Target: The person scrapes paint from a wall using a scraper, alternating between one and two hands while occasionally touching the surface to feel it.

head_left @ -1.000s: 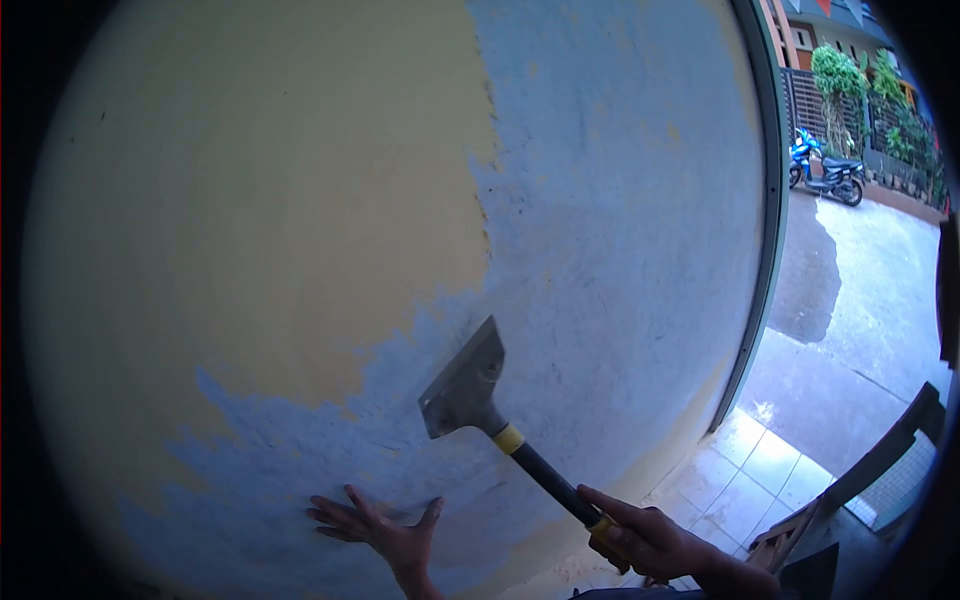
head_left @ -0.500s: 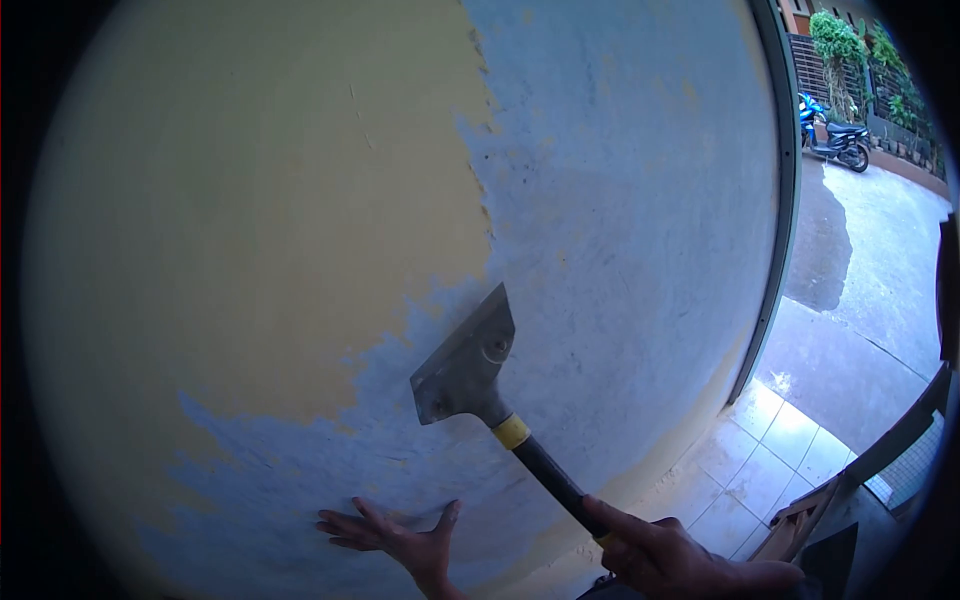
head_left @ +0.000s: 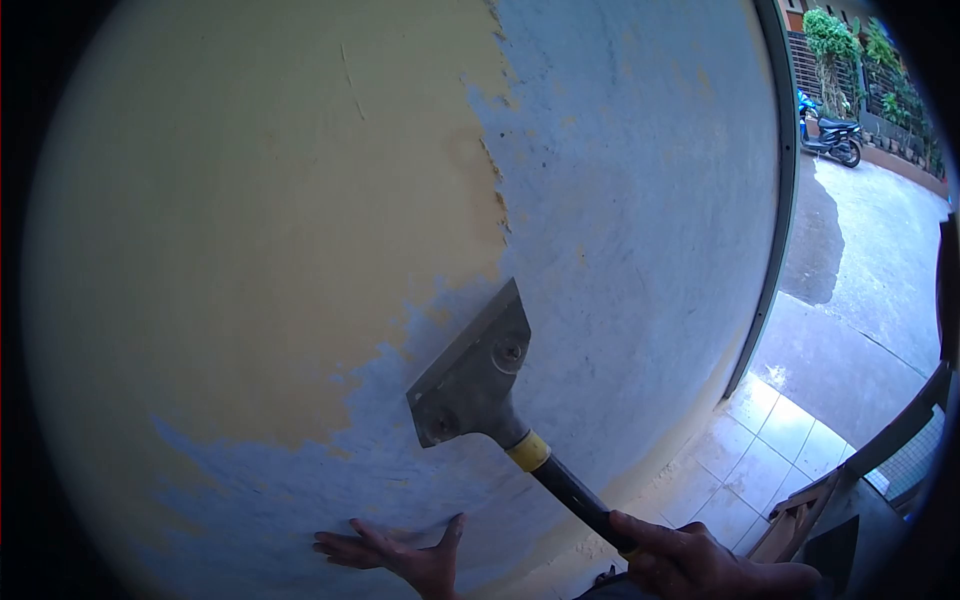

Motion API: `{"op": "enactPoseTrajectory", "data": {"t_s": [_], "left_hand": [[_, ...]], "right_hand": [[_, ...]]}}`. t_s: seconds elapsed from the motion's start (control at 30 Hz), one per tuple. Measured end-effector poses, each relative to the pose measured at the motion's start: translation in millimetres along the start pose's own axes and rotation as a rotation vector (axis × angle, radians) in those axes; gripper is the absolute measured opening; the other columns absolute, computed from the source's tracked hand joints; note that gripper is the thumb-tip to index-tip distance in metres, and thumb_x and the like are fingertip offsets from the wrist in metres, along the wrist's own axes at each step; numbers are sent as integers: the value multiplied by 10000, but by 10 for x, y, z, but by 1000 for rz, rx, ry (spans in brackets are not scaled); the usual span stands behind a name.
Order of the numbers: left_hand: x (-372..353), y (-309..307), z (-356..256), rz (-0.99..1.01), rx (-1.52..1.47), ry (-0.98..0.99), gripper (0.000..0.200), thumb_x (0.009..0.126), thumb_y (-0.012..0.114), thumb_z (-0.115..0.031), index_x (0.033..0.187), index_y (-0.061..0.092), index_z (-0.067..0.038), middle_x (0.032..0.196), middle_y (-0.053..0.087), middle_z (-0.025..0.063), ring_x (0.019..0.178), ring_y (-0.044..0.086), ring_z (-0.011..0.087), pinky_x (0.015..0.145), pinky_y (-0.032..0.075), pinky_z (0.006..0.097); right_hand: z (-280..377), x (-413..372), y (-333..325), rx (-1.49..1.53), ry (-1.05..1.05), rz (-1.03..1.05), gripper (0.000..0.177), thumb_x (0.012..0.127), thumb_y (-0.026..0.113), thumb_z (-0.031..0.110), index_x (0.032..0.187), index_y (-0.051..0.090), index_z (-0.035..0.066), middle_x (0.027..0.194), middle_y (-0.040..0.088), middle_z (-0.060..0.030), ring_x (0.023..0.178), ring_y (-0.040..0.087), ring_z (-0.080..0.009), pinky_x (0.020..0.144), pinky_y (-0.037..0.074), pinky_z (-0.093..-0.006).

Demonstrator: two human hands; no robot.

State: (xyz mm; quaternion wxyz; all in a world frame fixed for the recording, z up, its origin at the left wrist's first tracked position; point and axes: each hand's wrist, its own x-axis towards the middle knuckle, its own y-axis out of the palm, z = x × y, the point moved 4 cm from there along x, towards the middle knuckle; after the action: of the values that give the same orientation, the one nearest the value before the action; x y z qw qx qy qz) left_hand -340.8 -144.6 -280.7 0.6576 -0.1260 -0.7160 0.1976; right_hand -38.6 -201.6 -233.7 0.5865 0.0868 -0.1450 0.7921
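My right hand [head_left: 685, 560] is wrapped round the black handle of a long scraper [head_left: 470, 375] with a yellow band below its metal head. The broad blade lies at a slant near the jagged edge between the yellow paint [head_left: 260, 220] and the bare bluish-grey wall surface [head_left: 640, 230]. Lower left of the scraper, my left hand [head_left: 400, 555] rests on the grey part of the wall, fingers spread, holding nothing.
A dark door frame [head_left: 780, 200] bounds the wall on the right. Beyond it are white floor tiles [head_left: 755, 460], concrete paving, a parked blue motorbike [head_left: 832, 140] and plants. A wooden item [head_left: 800, 520] stands at the lower right.
The scraper and my right hand have shifted slightly right and down in view, and the blade looks a little larger. My left hand has barely moved.
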Motion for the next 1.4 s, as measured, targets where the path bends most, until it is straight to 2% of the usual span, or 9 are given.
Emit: {"op": "enactPoseTrajectory", "data": {"t_s": [0.47,0.53,0.57,0.63,0.73,0.8,0.9,1.13,1.4], "left_hand": [[73,-56,-72,-35,-4,19,1366,469,704,-817,1519,102,-185,1518,-115,302,1382,-122,518,990,-69,736],[92,-108,-126,-58,29,18,1202,609,705,-733,1506,149,-157,1535,6,272,1396,51,497,1030,68,711],[65,-92,-89,-56,30,17,1202,609,705,-733,1506,149,-157,1535,6,272,1396,51,497,1030,68,711],[-3,-4,31,7,60,-17,1266,556,639,-831,1511,82,-213,1544,-68,238,1406,-91,469,1042,-56,701],[25,-3,6,-20,27,-21,1275,546,642,-834,1511,81,-217,1545,-72,234,1409,-93,460,1043,-50,702],[20,12,20,-21,32,-6,1281,541,646,-833,1511,82,-215,1546,-73,231,1411,-91,456,1044,-48,701],[3,9,29,-21,42,-3,1291,533,653,-830,1512,83,-210,1549,-71,226,1413,-88,452,1045,-47,698],[-22,21,64,4,82,-35,1300,525,661,-826,1512,85,-205,1552,-70,218,1414,-93,453,1043,-59,695],[10,22,-4,-5,44,-36,1302,524,670,-819,1512,89,-201,1551,-59,220,1412,-98,454,1047,-63,688]], "right_hand": [[108,28,-167,57,68,73,488,1013,412,268,1423,361,10,572,449,11,488,440,-77,486,384,-243],[64,16,-138,44,96,69,490,1013,414,273,1422,363,9,573,448,13,487,436,-76,486,382,-241],[42,27,-97,95,75,74,494,1013,411,280,1419,364,3,573,450,12,488,432,-76,484,378,-242],[48,28,-79,151,55,75,497,1014,409,286,1417,365,-2,574,451,11,488,428,-76,482,374,-242],[112,41,-114,202,64,112,509,1018,402,305,1461,304,73,571,419,13,456,391,-78,452,359,-246],[126,34,-106,265,130,191,535,1016,413,211,1487,216,52,698,532,-25,586,516,-92,607,468,-273],[107,41,-137,161,135,156,512,1022,390,225,1479,243,46,648,508,-19,562,506,-85,600,462,-275],[31,43,-195,212,35,164,518,1026,366,254,1484,232,53,621,464,-6,550,477,-69,597,450,-266],[133,52,-192,160,127,189,526,1025,375,284,1481,244,56,634,446,0,559,464,-76,571,439,-268]]}}
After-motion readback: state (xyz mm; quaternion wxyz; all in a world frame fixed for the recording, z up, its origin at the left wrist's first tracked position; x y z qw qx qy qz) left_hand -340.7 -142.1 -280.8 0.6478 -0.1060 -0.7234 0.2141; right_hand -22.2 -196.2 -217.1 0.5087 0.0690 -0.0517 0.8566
